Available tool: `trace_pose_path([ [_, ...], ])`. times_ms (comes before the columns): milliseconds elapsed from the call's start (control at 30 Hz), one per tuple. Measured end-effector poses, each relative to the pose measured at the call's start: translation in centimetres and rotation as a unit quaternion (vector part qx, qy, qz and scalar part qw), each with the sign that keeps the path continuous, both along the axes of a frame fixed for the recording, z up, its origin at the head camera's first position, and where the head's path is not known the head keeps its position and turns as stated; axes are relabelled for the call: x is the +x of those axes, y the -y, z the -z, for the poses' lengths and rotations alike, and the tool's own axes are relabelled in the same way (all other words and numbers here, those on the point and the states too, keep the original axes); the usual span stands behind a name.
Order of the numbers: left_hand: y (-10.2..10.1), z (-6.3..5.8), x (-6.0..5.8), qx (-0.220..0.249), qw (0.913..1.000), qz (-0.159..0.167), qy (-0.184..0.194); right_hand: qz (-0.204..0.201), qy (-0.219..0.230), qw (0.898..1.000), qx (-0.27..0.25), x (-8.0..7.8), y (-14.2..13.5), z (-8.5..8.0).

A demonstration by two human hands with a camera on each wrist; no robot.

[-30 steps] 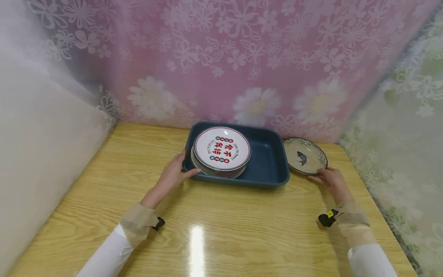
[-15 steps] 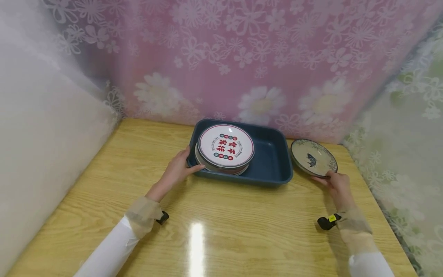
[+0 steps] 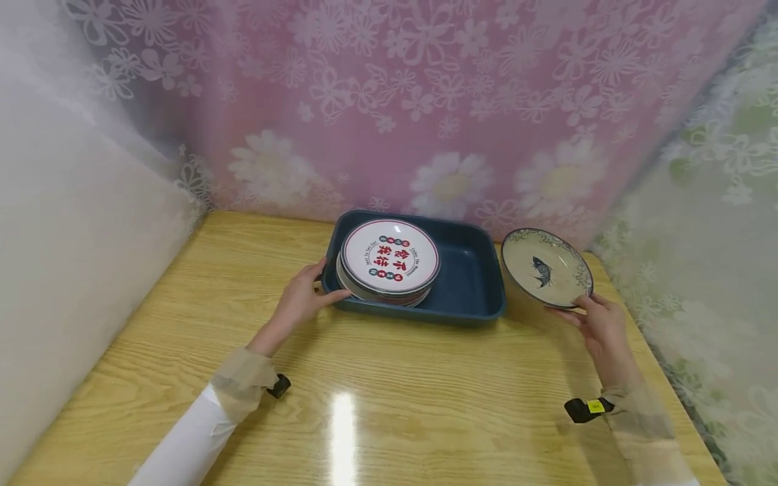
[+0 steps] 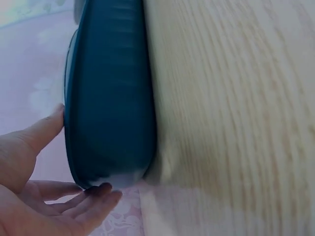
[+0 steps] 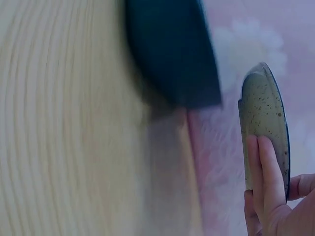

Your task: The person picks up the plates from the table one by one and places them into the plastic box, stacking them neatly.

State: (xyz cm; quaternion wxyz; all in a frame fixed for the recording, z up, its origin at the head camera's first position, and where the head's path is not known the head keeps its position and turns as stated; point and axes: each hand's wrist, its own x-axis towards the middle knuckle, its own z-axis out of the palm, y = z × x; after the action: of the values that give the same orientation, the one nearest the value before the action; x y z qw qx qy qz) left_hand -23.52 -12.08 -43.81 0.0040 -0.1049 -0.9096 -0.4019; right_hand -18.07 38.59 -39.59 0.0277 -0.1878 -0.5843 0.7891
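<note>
A deep blue rectangular baking tray (image 3: 468, 270) stands on the table with a stack of plates in its left part. The top plate (image 3: 390, 256) is white with red and dark lettering. My left hand (image 3: 302, 297) grips the tray's front left corner; in the left wrist view the thumb (image 4: 47, 129) lies at the rim and the fingers touch the end wall. Right of the tray, my right hand (image 3: 604, 329) holds a beige plate (image 3: 562, 263) with a dark fish design, tilted and raised off the table. In the right wrist view, fingers (image 5: 266, 167) spread under its speckled underside.
The wooden table (image 3: 413, 391) reaches back to a pink flowered curtain (image 3: 377, 135). A pale sheet (image 3: 79, 236) hangs at the left and a green-white flowered one (image 3: 717, 270) at the right. The tray's right half holds no plates.
My right hand has lifted the fish plate from beside the tray and tilted its face more toward me. The left hand keeps its place at the tray corner.
</note>
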Motion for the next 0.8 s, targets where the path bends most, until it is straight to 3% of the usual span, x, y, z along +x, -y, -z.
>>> trace_pose_path([
  [133,0.2,-0.5,0.4,0.011,0.9998,-0.013,-0.013,-0.047,-0.032,0.998,0.009,0.5,2.2,-1.1],
  [233,0.2,-0.9,0.7,0.031,0.9987,-0.022,-0.034,-0.082,-0.047,0.994,0.054,0.6,4.1,-1.7],
  [433,-0.3,-1.8,1.3,0.082,0.9915,-0.024,-0.098,-0.145,-0.044,0.980,0.130,0.3,7.8,-2.0],
  [533,-0.8,-2.5,1.7,0.123,0.9872,-0.009,-0.101,-0.172,-0.046,0.973,0.147,0.0,9.7,-1.8],
  [600,-1.3,-3.0,2.0,0.152,0.9850,0.015,-0.081,-0.187,-0.049,0.969,0.154,-0.1,10.9,-1.7],
  [667,-1.7,-3.5,2.3,0.193,0.9794,0.052,-0.030,-0.201,-0.052,0.965,0.163,0.0,12.0,-1.7],
  [733,-2.1,-3.8,2.7,0.233,0.9679,0.088,0.034,-0.214,-0.056,0.960,0.171,0.2,13.2,-1.7],
  [800,-2.3,-4.0,3.0,0.272,0.9503,0.116,0.099,-0.230,-0.058,0.954,0.182,0.4,14.3,-1.6],
])
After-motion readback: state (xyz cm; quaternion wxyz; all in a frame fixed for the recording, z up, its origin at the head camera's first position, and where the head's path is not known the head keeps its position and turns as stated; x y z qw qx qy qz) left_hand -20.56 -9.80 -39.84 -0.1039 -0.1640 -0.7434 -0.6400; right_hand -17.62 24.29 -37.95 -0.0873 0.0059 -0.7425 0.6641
